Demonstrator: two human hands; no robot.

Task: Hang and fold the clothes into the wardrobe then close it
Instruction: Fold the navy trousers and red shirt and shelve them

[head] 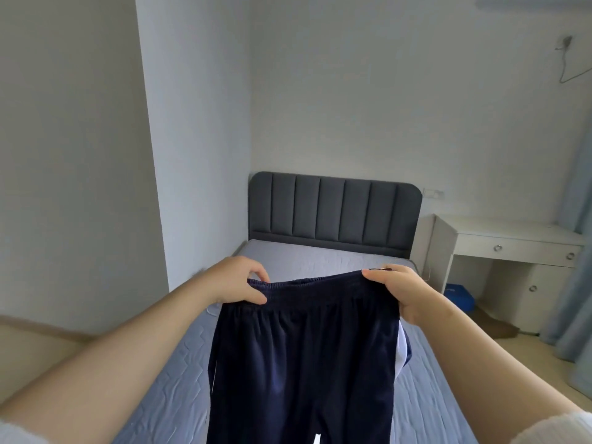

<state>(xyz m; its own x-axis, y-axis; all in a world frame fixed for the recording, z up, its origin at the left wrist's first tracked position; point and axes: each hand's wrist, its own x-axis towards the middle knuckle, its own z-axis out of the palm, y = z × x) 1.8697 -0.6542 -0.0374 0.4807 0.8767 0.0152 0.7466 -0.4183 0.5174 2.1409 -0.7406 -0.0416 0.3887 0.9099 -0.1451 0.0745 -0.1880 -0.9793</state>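
Dark navy trousers (301, 357) with an elastic waistband and a white side stripe hang in the air in front of me, above the bed. My left hand (237, 280) pinches the left end of the waistband. My right hand (400, 293) grips the right end, fingers curled round the fabric. The waistband is stretched between both hands. The legs drop out of view at the bottom edge. No wardrobe is in view.
A bed (426, 389) with a blue-grey quilted mattress and a dark grey padded headboard (333, 209) lies ahead. A white desk (512, 248) with drawers stands to its right, a blue box (458, 296) under it. Curtains (576, 283) hang at the far right.
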